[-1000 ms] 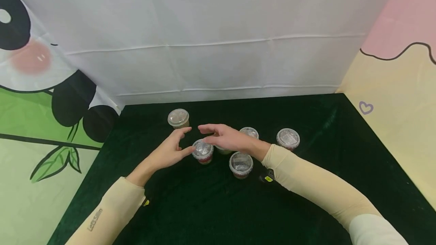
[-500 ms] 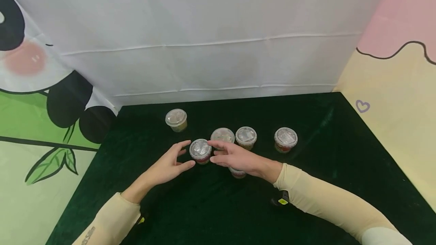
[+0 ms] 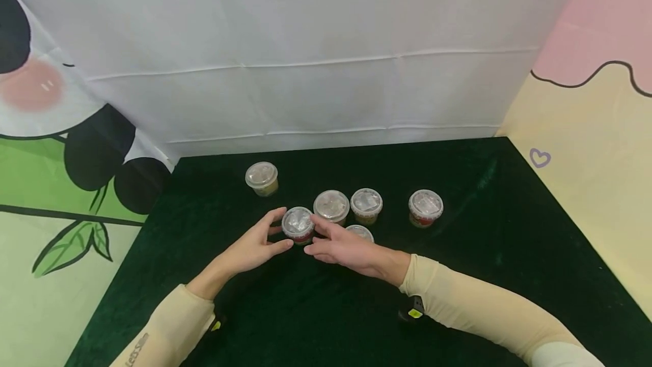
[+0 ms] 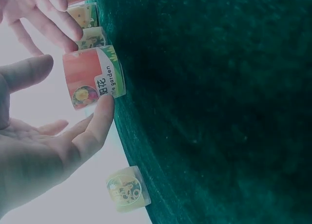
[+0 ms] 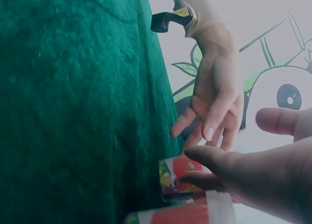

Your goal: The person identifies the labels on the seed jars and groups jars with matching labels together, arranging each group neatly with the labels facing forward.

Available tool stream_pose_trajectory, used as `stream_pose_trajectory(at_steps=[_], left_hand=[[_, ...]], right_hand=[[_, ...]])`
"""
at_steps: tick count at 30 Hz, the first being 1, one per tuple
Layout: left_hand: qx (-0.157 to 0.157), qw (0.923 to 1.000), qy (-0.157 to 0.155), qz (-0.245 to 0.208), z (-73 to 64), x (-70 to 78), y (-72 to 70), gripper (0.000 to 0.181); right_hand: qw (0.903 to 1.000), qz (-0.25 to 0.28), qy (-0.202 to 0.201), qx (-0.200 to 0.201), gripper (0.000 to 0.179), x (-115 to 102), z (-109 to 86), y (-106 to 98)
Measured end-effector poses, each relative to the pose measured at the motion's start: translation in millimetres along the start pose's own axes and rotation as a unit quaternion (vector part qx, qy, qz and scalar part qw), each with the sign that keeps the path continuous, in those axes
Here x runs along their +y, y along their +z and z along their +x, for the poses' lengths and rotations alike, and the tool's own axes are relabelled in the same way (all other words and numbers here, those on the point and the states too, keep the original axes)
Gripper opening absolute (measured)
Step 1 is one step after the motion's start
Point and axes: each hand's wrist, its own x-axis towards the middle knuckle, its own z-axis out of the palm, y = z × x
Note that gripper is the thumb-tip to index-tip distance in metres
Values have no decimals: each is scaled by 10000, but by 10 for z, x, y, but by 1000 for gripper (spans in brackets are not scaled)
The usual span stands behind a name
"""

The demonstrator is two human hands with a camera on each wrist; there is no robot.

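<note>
A small lidded plastic cup (image 3: pixel 298 222) with a red label stands upright on the green cloth between my hands. My left hand (image 3: pixel 249 250) lies at its left, fingers loosely bent and thumb apart from them; in the left wrist view a fingertip overlaps the cup's (image 4: pixel 87 73) lower edge, and whether it touches I cannot tell. On the other side, my right hand (image 3: pixel 351 249) reaches in with extended fingers, its index tip close to the lid. Behind that hand another lidded cup (image 3: pixel 360 233) is mostly hidden. Neither hand grips anything.
Two lidded cups, a wider one (image 3: pixel 331 205) and a smaller one (image 3: pixel 366 204), stand side by side behind the right hand. One cup (image 3: pixel 425 207) is farther right, and a pale one (image 3: pixel 262 178) stands back left. A white curtain (image 3: pixel 326 72) rises behind the green-covered table (image 3: pixel 305 321).
My right hand has come down from over the cups to the near right of the red-labelled cup. My left hand has dropped lower beside it. The cups stay put.
</note>
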Motion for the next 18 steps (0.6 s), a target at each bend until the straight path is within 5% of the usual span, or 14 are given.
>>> stream_pose_trajectory(at_steps=[5, 18], left_hand=[[-71, 9995, -236, -221, -28, 7, 3, 86], [-69, 9997, -164, -164, -44, 7, 6, 78]], right_hand=[[9993, 362, 96, 88, 88, 24, 31, 42], [9945, 1037, 102, 41, 85, 36, 72, 92]])
